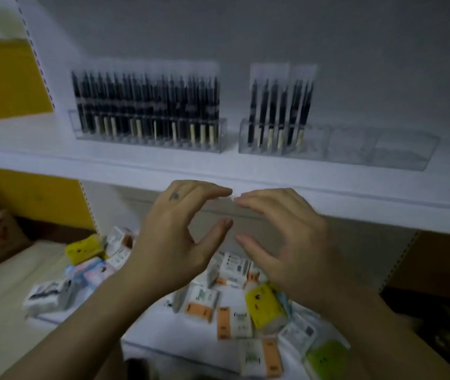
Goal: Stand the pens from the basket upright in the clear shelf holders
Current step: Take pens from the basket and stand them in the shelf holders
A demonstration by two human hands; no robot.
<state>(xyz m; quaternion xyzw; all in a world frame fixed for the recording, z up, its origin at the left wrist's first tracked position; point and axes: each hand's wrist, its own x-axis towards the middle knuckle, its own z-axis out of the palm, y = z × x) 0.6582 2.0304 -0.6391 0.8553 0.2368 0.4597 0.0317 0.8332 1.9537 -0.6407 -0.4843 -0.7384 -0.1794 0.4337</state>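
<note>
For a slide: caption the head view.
Left hand and right hand hover below a white shelf; black pens fill one clear plastic holder, partly a second holder.

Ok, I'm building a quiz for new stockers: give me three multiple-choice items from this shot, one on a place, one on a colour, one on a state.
1. Where do the small packets lie? A in the holders; B on the upper shelf; C on the lower shelf.
2. The pens are mostly: A red; B black; C green.
3. The right clear holder is: A part filled; B full; C tipped over.
Answers: C, they are scattered below the pens; B, dark barrels throughout; A, pens stand only at its left end.
</note>
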